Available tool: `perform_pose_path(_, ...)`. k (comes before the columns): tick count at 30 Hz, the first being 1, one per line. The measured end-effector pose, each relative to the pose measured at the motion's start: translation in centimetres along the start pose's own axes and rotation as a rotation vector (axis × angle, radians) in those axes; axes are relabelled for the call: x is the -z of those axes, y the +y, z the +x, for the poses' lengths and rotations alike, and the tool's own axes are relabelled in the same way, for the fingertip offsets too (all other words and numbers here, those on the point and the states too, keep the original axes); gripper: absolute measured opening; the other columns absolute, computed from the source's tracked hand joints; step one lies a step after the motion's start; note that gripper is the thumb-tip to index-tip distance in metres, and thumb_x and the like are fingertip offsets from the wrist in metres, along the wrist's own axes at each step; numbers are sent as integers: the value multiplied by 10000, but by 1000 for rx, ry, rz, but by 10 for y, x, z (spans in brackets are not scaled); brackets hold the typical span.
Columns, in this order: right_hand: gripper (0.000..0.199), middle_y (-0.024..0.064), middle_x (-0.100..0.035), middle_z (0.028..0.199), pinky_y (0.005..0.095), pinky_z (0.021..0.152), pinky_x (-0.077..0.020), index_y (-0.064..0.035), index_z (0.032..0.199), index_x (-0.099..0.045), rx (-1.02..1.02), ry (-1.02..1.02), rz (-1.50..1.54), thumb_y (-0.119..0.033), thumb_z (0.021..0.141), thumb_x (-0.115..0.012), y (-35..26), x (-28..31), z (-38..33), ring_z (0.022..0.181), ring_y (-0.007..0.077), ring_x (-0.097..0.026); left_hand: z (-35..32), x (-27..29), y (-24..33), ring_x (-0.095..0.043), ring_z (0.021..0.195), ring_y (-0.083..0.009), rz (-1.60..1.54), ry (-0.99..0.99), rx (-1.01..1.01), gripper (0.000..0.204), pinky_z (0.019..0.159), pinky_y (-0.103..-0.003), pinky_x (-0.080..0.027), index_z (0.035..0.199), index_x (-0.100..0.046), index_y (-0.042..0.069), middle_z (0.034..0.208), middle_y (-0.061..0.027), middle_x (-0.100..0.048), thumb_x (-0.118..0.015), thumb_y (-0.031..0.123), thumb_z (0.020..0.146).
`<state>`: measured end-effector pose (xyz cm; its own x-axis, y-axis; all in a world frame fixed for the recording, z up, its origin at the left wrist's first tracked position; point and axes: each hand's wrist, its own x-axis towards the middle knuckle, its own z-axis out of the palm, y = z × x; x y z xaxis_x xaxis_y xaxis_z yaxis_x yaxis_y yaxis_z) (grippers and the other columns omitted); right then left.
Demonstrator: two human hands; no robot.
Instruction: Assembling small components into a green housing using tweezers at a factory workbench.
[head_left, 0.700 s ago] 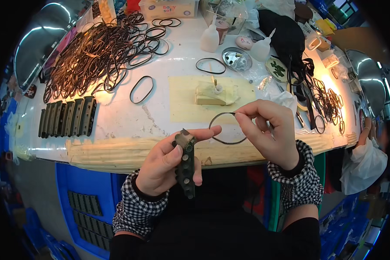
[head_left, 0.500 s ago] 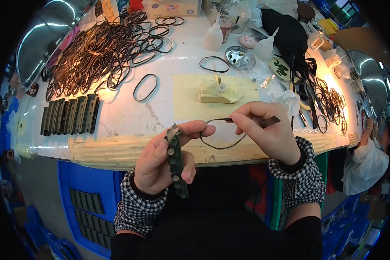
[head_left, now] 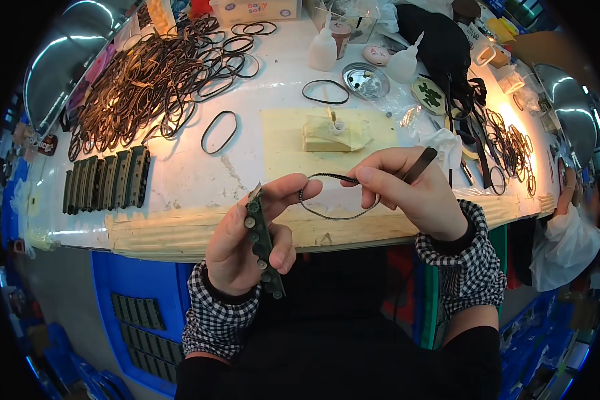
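white tabletop (head_left: 180, 180) lies beyond both hands. left hand (head_left: 247, 243) grips a dark green strip (head_left: 263, 250) studded with round buttons, upright. between it and the right hand (head_left: 413, 193), pinched by both, hangs a thin black toothed belt loop (head_left: 333, 215).

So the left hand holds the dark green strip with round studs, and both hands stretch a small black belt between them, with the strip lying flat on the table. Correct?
Not quite. In the head view the green strip is not on the table; the left hand grips it in the air before the table's edge. The right hand shares the black belt.
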<state>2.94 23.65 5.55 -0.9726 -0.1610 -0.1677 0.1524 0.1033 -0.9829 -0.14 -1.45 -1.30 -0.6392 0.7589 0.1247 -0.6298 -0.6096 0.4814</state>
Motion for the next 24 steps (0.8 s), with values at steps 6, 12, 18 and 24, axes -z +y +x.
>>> perform_pose_path(6,239,35,-662,734,213,640,-465,39,958,-693,3,2,24,-187,950,-617,1,0,1,697,77,-605,-2,-4,0,-624,720,-156,-61,0,-10,704,637,-291,-532,1475,-199,-91,1508,-285,-286,-397,414,1027)
perform_pose_path(12,260,10,-650,686,183,513,-353,-4,946,-709,10,34,-26,-235,942,-590,6,-3,0,575,28,-486,-4,-5,0,-632,714,-172,-65,-20,-18,715,630,-300,-539,1472,-190,-102,1508,-294,-275,-416,405,1022)
perform_pose_path(18,270,7,-653,693,181,513,-351,-5,966,-713,0,28,-34,-243,945,-589,3,-4,-1,574,24,-474,-5,-7,0,-633,705,-179,-15,-42,-13,733,626,-307,-545,1469,-185,-109,1505,-301,-271,-427,415,1018)
perform_pose_path(24,261,7,-662,718,175,517,-351,-6,1007,-705,62,21,-19,-231,956,-582,10,-4,2,577,19,-471,-2,-10,-2,-632,695,-172,-27,-15,-36,733,612,-295,-545,1467,-189,-112,1509,-323,-245,-419,422,1020)
